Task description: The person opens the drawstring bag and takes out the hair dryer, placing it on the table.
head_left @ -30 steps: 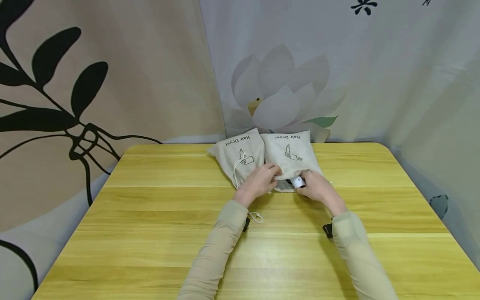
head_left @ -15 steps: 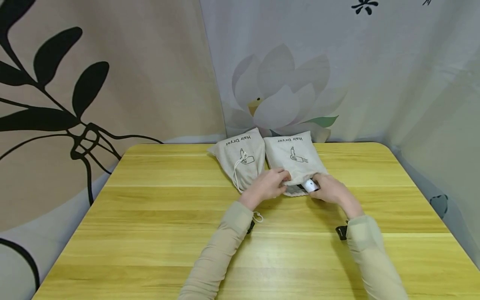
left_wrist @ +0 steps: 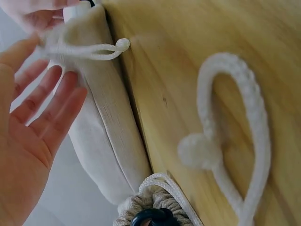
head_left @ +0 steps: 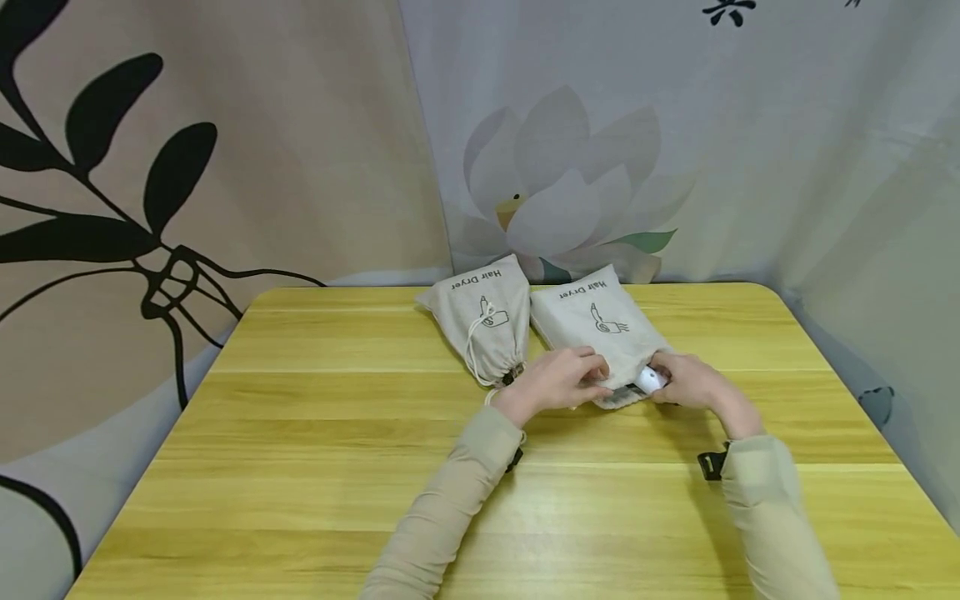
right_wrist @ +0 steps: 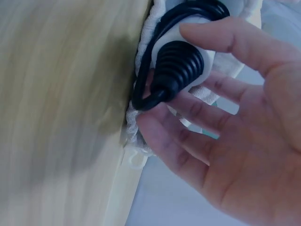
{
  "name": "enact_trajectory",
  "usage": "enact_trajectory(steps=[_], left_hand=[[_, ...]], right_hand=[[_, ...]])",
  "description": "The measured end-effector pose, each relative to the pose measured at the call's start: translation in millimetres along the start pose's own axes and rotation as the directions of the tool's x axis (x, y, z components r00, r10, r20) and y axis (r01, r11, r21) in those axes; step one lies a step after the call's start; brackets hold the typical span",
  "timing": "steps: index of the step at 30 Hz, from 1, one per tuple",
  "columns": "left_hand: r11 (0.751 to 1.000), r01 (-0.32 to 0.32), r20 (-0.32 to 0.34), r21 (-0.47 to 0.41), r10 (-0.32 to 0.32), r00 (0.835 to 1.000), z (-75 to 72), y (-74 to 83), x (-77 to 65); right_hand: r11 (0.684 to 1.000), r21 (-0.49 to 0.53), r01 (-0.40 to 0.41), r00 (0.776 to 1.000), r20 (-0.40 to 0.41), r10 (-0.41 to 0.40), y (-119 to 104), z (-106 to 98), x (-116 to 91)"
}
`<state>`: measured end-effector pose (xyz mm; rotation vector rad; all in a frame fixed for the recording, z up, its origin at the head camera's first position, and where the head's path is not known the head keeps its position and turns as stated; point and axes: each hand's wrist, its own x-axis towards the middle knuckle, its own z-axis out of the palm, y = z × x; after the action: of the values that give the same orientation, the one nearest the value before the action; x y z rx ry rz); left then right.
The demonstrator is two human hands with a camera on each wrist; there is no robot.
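Two cream drawstring bags printed "Hair Dryer" lie at the table's far edge. At the mouth of the right-hand bag, my right hand holds the white end of a hair dryer with thumb above and fingers below. In the right wrist view, a black ribbed sleeve and a bent black cord come out of the dryer's end; the rest is hidden inside the bag. My left hand is at the mouth's left corner. The left wrist view shows its fingers apart and loosely bent, thumb tip by the blurred cloth.
The left-hand bag lies close by, gathered at its mouth, with a dark toggle and a white cord loop trailing from it. A yellowish wooden table spreads around. Printed curtain hangs behind it.
The right-hand bag has shifted right and turned at an angle, away from the left bag. Both hands moved right with it, uncovering the left bag's toggle. The left fingers now look loose.
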<state>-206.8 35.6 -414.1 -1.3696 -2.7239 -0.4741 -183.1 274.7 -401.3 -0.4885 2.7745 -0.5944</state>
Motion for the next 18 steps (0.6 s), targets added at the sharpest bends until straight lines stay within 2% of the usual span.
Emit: enact_trajectory(steps=[2, 5, 11, 14, 18], left_hand=[[1.000, 0.010, -0.018, -0.009, -0.010, 1.000, -0.6, -1.9, 0.8], [0.998, 0.057, -0.071, 0.000, -0.057, 0.996, -4.3, -8.9, 1.9], [0.979, 0.201, -0.169, 0.044, -0.191, 0.967, -12.5, -31.3, 6.5], [0.971, 0.238, -0.161, 0.035, -0.230, 0.960, -15.6, -41.4, 8.7], [0.968, 0.249, -0.104, 0.030, -0.244, 0.964, -18.9, -50.9, 11.9]], right_hand=[[1.000, 0.011, -0.013, 1.000, 0.005, 0.013, 3.3, -0.7, -2.2], [0.999, 0.018, -0.027, 1.000, 0.010, 0.026, 6.4, -0.6, -3.2], [1.000, 0.016, -0.020, 0.999, -0.035, 0.021, 3.2, 3.9, -0.4], [0.999, 0.025, -0.034, 0.997, -0.071, 0.036, 0.2, 6.9, 1.4], [0.998, -0.002, -0.061, 0.992, -0.107, 0.060, -3.2, 8.3, 4.0]])
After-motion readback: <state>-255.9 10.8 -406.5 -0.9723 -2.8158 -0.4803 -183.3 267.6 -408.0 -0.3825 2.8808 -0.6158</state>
